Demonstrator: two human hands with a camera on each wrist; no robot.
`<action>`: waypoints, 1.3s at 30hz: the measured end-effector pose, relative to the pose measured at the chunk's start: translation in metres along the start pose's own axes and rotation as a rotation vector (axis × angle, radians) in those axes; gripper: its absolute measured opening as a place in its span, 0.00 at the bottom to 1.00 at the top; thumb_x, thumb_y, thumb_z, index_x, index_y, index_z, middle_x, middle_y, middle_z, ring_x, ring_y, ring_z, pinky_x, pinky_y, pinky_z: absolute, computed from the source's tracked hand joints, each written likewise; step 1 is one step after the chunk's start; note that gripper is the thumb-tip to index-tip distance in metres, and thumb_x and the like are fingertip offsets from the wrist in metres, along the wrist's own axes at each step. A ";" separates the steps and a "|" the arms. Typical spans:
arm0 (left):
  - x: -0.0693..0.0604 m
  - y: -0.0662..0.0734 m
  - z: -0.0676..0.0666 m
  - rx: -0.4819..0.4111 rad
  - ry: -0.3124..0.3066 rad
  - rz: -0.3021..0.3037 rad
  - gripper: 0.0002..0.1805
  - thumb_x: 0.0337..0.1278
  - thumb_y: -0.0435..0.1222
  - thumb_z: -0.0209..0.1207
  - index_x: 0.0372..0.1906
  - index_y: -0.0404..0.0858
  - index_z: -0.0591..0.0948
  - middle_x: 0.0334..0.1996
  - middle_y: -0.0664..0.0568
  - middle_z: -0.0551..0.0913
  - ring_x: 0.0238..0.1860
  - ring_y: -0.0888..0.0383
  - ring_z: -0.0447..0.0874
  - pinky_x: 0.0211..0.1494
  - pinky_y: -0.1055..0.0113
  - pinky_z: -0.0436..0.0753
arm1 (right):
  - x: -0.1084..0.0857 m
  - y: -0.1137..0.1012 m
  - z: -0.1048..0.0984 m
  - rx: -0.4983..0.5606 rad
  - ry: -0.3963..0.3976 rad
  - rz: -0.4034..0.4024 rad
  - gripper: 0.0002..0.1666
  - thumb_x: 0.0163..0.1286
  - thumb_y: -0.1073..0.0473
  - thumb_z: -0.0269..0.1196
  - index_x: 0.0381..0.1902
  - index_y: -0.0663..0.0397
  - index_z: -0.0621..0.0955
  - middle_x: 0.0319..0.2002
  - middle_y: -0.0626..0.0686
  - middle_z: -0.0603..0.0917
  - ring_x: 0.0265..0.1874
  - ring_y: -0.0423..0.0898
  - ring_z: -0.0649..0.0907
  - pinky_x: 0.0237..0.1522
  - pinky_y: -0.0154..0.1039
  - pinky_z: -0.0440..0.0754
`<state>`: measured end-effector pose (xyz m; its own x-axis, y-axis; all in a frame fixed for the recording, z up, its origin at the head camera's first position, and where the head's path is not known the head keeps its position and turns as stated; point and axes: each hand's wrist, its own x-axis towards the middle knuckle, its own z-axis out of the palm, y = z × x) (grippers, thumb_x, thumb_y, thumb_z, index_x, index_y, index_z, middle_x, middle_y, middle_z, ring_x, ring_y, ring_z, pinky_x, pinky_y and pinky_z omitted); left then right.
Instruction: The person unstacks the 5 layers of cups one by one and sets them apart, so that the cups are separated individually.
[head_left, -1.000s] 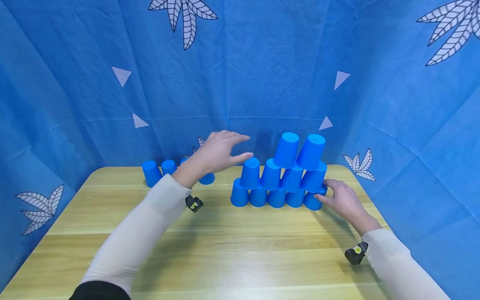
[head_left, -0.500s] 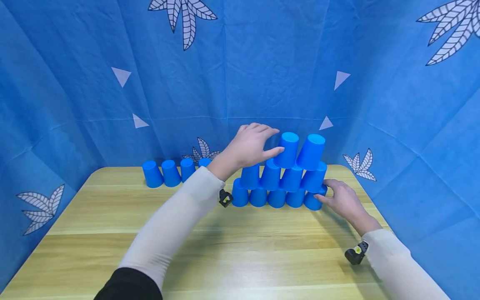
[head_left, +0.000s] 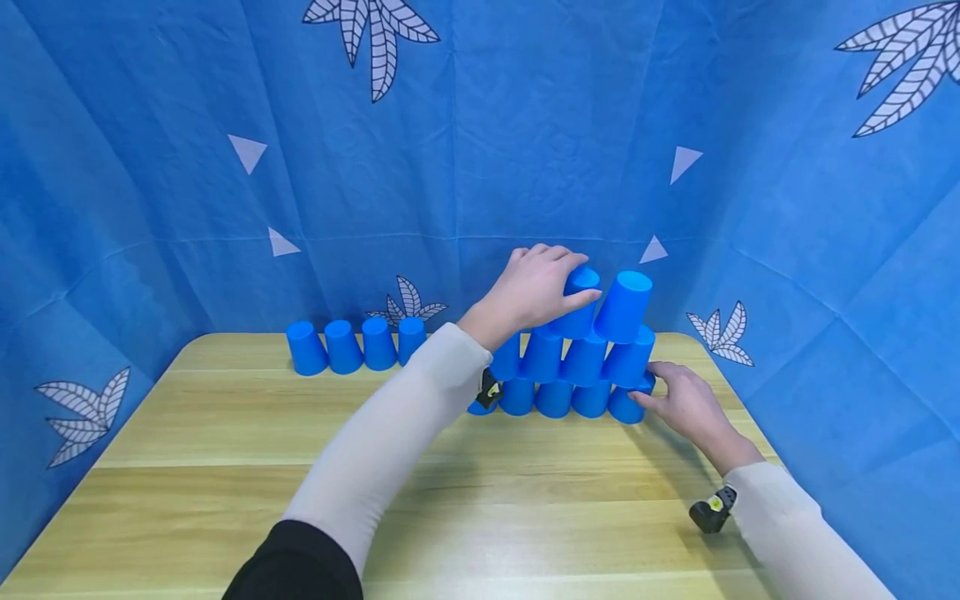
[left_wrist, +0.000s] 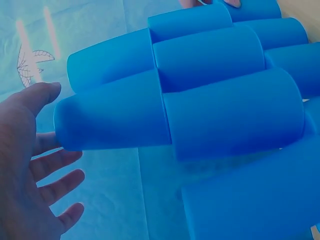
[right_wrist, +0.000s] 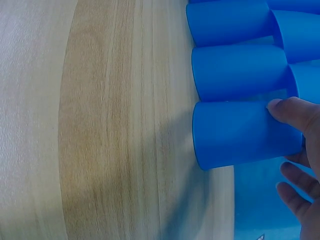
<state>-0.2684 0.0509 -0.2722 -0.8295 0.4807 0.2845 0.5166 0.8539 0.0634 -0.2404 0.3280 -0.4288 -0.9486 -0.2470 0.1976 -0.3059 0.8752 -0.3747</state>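
Blue cups stand upside down in a stepped stack of three tiers. On the top tier are two cups; my left hand (head_left: pixel 536 287) is at the left one (head_left: pixel 579 323). In the left wrist view, the left hand's thumb is apart from that cup (left_wrist: pixel 112 115), the index finger passes behind its narrow end, and the other fingers are spread loosely. My right hand (head_left: pixel 686 404) holds the bottom tier's rightmost cup (head_left: pixel 624 407). Its thumb lies on the side of this cup (right_wrist: pixel 240 132) in the right wrist view, with a finger partly hidden behind.
Several more upside-down blue cups (head_left: pixel 343 348) stand in a row at the back left of the wooden table (head_left: pixel 225 425). A blue patterned cloth (head_left: pixel 510 167) hangs behind and at both sides. My left forearm partly covers the stack's left end.
My left hand has moved right, from above the stack's left end to the top tier's left cup. The right hand stays at the lower right cup.
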 end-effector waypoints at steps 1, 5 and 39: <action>0.001 0.001 0.001 0.005 -0.002 -0.001 0.37 0.63 0.66 0.45 0.73 0.54 0.66 0.69 0.58 0.69 0.69 0.55 0.65 0.69 0.53 0.64 | 0.000 0.000 0.000 0.000 0.000 0.003 0.35 0.64 0.49 0.69 0.60 0.69 0.74 0.55 0.70 0.78 0.56 0.70 0.75 0.55 0.68 0.70; 0.005 0.005 0.002 0.023 -0.018 -0.003 0.37 0.64 0.65 0.45 0.72 0.53 0.67 0.68 0.58 0.70 0.68 0.55 0.66 0.68 0.54 0.65 | -0.001 0.000 -0.001 0.001 -0.001 0.004 0.35 0.64 0.49 0.68 0.60 0.69 0.75 0.55 0.70 0.79 0.55 0.69 0.76 0.55 0.68 0.70; -0.107 -0.066 -0.035 -0.034 0.222 0.026 0.29 0.64 0.55 0.58 0.63 0.42 0.78 0.56 0.48 0.81 0.59 0.48 0.75 0.60 0.48 0.68 | -0.005 -0.005 -0.002 0.008 0.000 0.000 0.34 0.65 0.50 0.68 0.59 0.70 0.75 0.55 0.71 0.78 0.56 0.70 0.75 0.56 0.68 0.69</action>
<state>-0.2068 -0.0640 -0.2734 -0.7508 0.4435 0.4896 0.5470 0.8329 0.0844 -0.2343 0.3254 -0.4262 -0.9487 -0.2470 0.1971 -0.3064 0.8718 -0.3822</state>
